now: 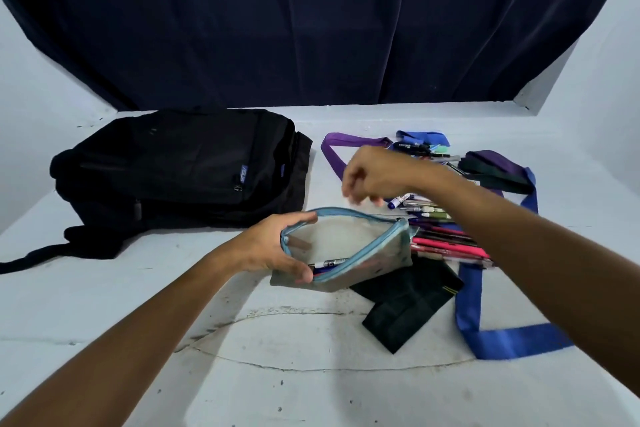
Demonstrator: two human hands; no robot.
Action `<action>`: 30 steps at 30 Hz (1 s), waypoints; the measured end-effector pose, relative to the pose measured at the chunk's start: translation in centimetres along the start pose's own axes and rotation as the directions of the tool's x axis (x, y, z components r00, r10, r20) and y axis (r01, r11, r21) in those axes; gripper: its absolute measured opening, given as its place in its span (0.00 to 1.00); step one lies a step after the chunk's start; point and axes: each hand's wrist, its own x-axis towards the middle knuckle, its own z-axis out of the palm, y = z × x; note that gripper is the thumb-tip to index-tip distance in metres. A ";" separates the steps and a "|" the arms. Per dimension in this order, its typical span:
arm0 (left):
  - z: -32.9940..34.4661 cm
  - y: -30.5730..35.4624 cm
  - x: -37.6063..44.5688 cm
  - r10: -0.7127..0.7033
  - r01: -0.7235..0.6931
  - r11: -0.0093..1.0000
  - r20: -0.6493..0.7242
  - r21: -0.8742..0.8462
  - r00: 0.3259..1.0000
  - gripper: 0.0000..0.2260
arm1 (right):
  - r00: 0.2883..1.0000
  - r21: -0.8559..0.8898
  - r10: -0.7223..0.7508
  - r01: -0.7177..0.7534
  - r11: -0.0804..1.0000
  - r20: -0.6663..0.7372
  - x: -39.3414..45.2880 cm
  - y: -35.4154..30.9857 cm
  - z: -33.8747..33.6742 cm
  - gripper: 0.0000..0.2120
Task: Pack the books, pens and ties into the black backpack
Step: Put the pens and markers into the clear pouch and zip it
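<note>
Left hand (273,246) grips the pouch (346,250) open; right hand (367,177), loosely curled and empty, hovers over pens (446,239). A slack grip could let the mouth sag, spilling pens.

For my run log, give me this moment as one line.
left hand: holds open pouch | right hand: above pens, empty | pouch: one marker inside | backpack: closed
</note>
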 end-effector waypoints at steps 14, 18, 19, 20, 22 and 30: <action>-0.3 0.1 0.6 -0.012 0.012 1.000 0.041 0.005 0.999 0.62 | 0.935 -0.289 0.330 -0.284 0.914 0.126 -4.1 9.4 4.7 0.10; -0.4 0.2 0.5 -0.018 0.017 0.999 0.038 0.027 0.999 0.63 | 0.931 -0.296 0.353 -0.312 0.903 0.094 -3.9 9.5 5.1 0.12; -0.4 0.2 0.5 -0.016 0.015 1.000 0.040 0.025 0.999 0.63 | 0.936 -0.286 0.336 -0.295 0.912 0.106 -3.8 9.7 4.9 0.10; -0.4 0.3 0.4 -0.013 0.012 1.000 0.042 0.023 0.999 0.63 | 0.942 -0.267 0.315 -0.276 0.923 0.117 -3.8 9.9 4.6 0.07; -0.4 0.3 0.3 -0.010 0.010 1.000 0.051 0.005 0.999 0.63 | 0.956 -0.184 0.271 -0.248 0.951 0.114 -3.8 10.0 3.2 0.10; -0.3 0.3 0.3 0.021 -0.019 0.999 0.057 -0.048 0.998 0.64 | 0.921 0.299 0.113 0.003 0.954 -0.372 -3.7 6.0 -3.8 0.05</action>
